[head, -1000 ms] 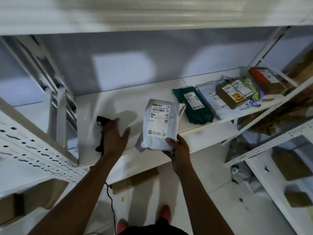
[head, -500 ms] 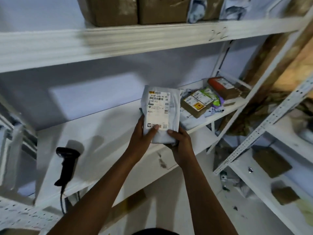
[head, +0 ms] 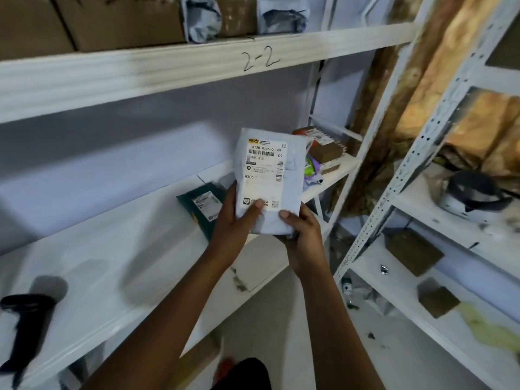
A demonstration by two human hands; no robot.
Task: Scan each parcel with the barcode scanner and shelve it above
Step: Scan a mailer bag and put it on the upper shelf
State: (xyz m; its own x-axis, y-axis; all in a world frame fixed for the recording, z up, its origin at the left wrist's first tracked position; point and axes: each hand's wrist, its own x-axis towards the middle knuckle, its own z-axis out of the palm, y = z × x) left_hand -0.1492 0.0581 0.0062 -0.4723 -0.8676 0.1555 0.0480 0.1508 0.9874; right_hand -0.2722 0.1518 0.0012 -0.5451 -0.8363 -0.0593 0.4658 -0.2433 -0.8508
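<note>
Having left the scanner point(head: 25, 319) lying well below the 2-2 shelf point(head: 197, 66), the left hand point(head: 233, 223) is joining the right hand point(head: 304, 235), both gripping the parcel point(head: 267, 181) beneath that shelf; shelving is seemingly remaining.

The left hand point(head: 233, 220) has left the scanner point(head: 25, 319), which now lies alone on the shelf point(head: 112, 271). It now holds the parcel point(head: 270, 175) together with the right hand point(head: 304, 235), raised higher.
</note>
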